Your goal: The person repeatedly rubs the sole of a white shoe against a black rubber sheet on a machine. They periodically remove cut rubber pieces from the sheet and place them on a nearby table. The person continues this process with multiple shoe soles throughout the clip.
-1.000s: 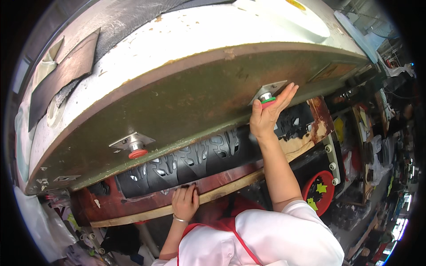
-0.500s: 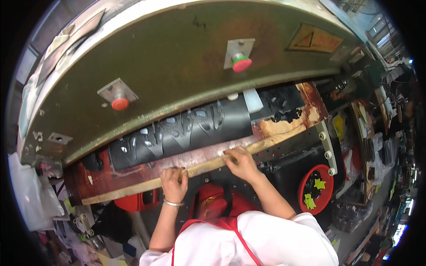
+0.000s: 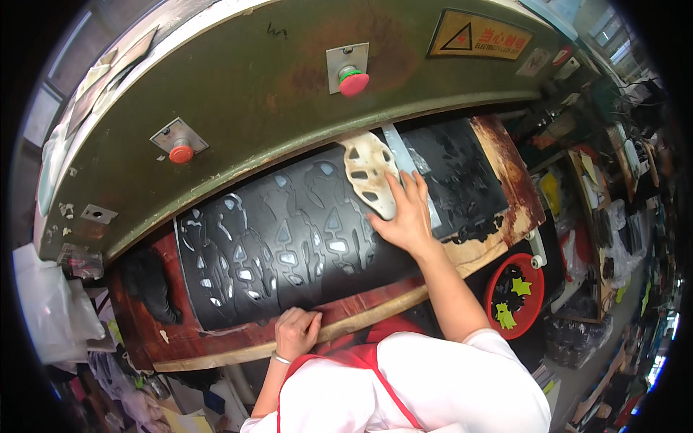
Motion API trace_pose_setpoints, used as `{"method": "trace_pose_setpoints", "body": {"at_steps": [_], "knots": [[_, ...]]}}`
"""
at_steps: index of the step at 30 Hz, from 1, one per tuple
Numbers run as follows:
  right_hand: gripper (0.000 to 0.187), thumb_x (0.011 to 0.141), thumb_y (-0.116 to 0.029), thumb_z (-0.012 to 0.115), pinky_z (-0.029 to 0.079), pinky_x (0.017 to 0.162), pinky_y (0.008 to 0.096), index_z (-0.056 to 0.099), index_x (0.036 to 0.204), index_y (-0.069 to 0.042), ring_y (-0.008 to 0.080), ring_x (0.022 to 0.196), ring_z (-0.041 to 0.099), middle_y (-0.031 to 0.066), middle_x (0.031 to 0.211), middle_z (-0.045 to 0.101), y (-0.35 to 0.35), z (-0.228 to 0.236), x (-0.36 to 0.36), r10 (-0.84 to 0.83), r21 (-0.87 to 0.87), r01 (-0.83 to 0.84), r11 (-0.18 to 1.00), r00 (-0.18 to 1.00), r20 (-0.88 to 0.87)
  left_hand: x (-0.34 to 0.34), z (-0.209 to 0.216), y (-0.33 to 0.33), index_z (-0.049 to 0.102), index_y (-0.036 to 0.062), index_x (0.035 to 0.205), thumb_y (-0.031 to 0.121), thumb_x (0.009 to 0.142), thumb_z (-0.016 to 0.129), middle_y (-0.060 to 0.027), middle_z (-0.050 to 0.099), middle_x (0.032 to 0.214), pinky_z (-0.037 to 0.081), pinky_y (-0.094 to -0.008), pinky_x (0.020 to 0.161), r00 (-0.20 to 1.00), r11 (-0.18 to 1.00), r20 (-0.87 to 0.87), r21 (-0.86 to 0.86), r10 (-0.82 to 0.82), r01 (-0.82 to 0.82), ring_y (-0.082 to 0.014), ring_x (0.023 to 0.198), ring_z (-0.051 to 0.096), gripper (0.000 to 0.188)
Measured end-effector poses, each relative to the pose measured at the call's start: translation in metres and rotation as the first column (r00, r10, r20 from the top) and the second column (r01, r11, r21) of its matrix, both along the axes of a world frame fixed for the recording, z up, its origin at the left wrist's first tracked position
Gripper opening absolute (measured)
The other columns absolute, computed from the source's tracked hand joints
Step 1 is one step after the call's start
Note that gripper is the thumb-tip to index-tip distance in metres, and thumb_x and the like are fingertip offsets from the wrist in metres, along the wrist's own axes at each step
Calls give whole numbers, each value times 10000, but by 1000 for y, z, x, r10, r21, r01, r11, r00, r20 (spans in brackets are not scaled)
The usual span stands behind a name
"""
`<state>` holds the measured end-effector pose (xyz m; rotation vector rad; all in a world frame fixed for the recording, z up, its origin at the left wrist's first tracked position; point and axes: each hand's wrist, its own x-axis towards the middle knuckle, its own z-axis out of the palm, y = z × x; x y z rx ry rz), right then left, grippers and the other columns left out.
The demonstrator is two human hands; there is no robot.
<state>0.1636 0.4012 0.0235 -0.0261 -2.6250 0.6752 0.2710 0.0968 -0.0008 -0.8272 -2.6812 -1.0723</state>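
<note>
My left hand point(image 3: 296, 335) is closed over the front edge of a dark red wooden board point(image 3: 372, 303). My right hand point(image 3: 408, 216) reaches across the board and grips the near end of a cream, sole-shaped cutting die point(image 3: 367, 162) with several dark openings. Its thumb lies on the left side, its fingers towards the right. Under the die is a black sheet point(image 3: 303, 209) with rows of cut outlines and small pale openings. Just right of the die, a pale flat strip point(image 3: 408, 155) lies between the sheet and black scraps point(image 3: 458, 173).
A green machine beam point(image 3: 245, 94) with red push-buttons point(image 3: 354, 84) overhangs the board's far side. Dark cloth point(image 3: 150, 285) lies on the board's left end. At the right stands a red basin point(image 3: 535, 307) holding black and yellow-green scraps.
The board has come towards me, baring more of the black sheet and the die. My right hand has left the board's edge and moved forward onto the die; my left hand stays at the edge.
</note>
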Motion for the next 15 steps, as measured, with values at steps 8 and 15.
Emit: {"method": "trace_pose_setpoints", "body": {"at_steps": [8, 15], "knots": [[939, 535, -200, 838, 330, 1081, 504, 447, 1377, -60, 482, 1282, 298, 313, 1353, 331, -7, -1, -28, 56, -170, -36, 985, 992, 112, -80, 17, 65, 576, 26, 1223, 155, 772, 711, -162, 533, 1245, 383, -460, 1007, 992, 985, -39, -118, 119, -123, -330, 1162, 509, 488], [932, 674, -11, 799, 518, 823, 308, 289, 1454, -15, 194, 936, 641, 147, 1082, 644, 40, 13, -33, 244, -942, -29, 334, 968, 56, -71, 3, 67, 530, 49, 1295, 201, 781, 710, -161, 480, 1344, 342, -484, 1080, 996, 954, -2, -285, 95, -91, -336, 1241, 461, 565]]}}
